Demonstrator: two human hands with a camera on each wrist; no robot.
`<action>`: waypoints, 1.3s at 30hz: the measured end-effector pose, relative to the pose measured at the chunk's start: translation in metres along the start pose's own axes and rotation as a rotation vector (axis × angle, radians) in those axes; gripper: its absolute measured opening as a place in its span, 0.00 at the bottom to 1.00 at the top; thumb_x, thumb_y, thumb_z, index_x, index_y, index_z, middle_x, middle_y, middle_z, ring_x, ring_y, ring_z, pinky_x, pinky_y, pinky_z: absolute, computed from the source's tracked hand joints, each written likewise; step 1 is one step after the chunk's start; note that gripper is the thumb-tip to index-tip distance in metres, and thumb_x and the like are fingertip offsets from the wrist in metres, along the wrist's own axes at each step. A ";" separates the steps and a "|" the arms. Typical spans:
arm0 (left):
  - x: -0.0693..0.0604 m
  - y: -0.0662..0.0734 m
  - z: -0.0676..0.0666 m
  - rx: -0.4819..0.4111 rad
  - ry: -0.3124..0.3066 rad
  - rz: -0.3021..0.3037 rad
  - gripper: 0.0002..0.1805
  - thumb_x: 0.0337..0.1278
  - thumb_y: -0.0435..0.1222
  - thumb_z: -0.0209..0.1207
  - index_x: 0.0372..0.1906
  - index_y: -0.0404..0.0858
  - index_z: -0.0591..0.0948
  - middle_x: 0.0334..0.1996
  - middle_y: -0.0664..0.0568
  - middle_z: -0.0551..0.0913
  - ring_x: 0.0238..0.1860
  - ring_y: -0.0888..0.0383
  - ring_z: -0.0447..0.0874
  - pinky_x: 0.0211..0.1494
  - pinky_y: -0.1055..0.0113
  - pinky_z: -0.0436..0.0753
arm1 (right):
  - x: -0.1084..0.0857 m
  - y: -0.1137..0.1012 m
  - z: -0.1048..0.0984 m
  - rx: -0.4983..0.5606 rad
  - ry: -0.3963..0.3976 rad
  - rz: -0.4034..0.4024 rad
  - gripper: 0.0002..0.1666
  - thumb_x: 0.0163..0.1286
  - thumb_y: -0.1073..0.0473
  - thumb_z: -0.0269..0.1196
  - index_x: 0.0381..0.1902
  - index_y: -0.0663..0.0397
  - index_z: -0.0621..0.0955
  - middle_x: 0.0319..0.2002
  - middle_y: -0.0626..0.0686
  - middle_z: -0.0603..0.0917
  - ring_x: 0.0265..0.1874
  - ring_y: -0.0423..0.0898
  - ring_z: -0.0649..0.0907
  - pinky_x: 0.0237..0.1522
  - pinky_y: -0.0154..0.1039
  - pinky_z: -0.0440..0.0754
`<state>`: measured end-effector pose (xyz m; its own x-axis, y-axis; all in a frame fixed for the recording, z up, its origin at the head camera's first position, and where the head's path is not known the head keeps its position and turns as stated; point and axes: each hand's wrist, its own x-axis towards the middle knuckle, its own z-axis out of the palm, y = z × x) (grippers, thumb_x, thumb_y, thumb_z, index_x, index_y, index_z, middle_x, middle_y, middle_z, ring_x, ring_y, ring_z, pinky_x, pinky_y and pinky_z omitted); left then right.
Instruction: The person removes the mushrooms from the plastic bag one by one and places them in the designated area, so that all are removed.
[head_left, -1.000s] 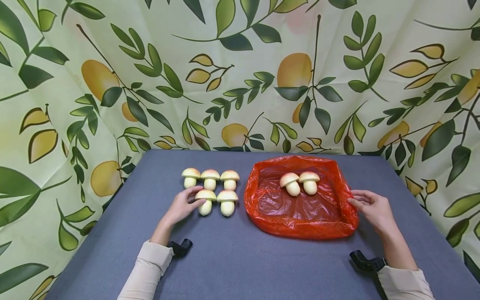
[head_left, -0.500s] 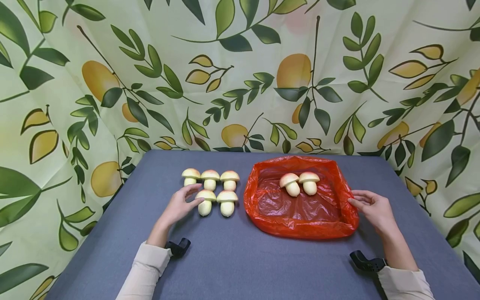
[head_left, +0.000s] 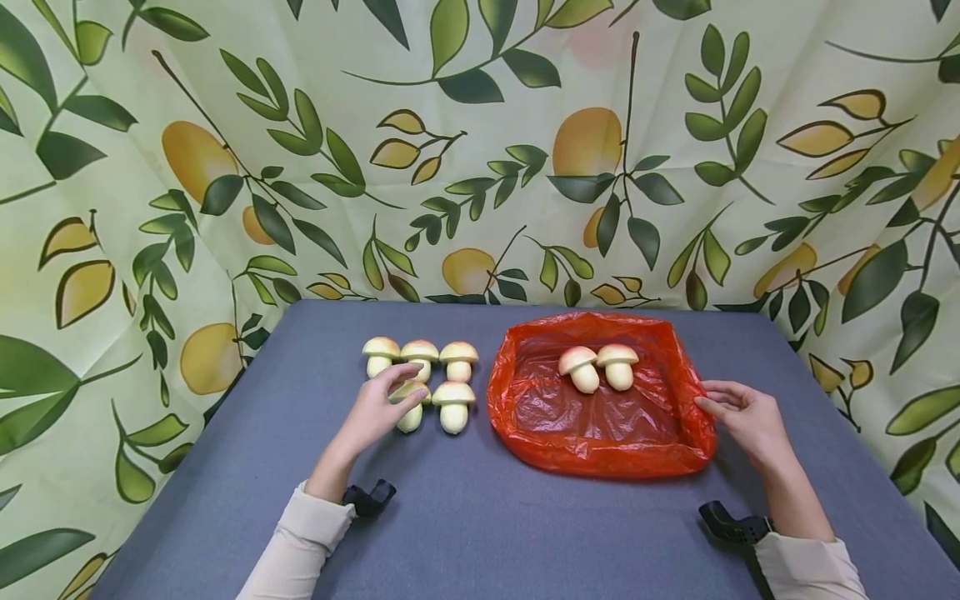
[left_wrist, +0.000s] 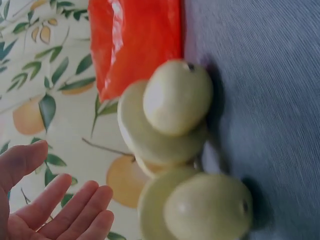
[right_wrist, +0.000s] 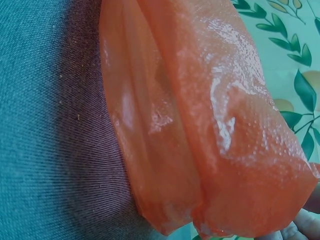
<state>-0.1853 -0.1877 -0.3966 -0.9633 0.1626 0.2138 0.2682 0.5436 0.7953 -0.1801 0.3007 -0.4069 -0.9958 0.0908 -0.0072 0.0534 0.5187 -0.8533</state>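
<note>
Head view: left hand (head_left: 381, 410), grip wide, hovers by 5 mushrooms (head_left: 453, 408) on the tabletop (head_left: 540, 542). Right hand (head_left: 750, 419) pinches the red bag (head_left: 600, 458), 2 more mushrooms (head_left: 619, 373) inside.

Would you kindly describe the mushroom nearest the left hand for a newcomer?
On the grey-blue table, left of the red bag, five mushrooms form two rows. Take the left mushroom of the front pair: in the head view, the left hand partly hides it, while its partner shows whole.
</note>
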 end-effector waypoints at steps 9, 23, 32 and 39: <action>0.004 0.024 0.022 -0.062 -0.048 0.040 0.23 0.59 0.33 0.63 0.58 0.30 0.76 0.56 0.36 0.81 0.60 0.43 0.79 0.65 0.49 0.76 | 0.000 0.000 -0.001 0.010 0.006 -0.013 0.28 0.68 0.56 0.62 0.54 0.77 0.73 0.24 0.21 0.78 0.26 0.25 0.80 0.31 0.23 0.83; 0.015 0.053 0.055 -0.078 -0.154 0.124 0.22 0.59 0.34 0.62 0.58 0.31 0.77 0.56 0.39 0.81 0.59 0.46 0.80 0.63 0.50 0.78 | -0.001 0.000 -0.001 0.017 -0.003 -0.003 0.29 0.68 0.56 0.62 0.55 0.77 0.72 0.25 0.21 0.78 0.27 0.24 0.80 0.31 0.23 0.82; 0.023 0.068 0.084 0.006 -0.214 0.216 0.21 0.59 0.35 0.62 0.57 0.34 0.78 0.56 0.42 0.82 0.60 0.49 0.79 0.64 0.52 0.77 | -0.001 -0.001 0.000 0.002 0.001 -0.002 0.30 0.69 0.55 0.61 0.56 0.77 0.72 0.24 0.21 0.77 0.27 0.24 0.80 0.31 0.22 0.82; 0.029 0.077 0.098 -0.005 -0.247 0.225 0.21 0.59 0.35 0.62 0.58 0.35 0.78 0.57 0.44 0.82 0.61 0.50 0.78 0.65 0.52 0.76 | -0.001 -0.002 0.000 0.015 0.006 -0.004 0.28 0.68 0.56 0.62 0.55 0.78 0.73 0.24 0.21 0.78 0.26 0.24 0.80 0.31 0.23 0.83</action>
<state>-0.1915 -0.0603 -0.3853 -0.8473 0.4733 0.2410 0.4735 0.4675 0.7464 -0.1791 0.2996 -0.4049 -0.9956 0.0936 -0.0011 0.0485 0.5064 -0.8610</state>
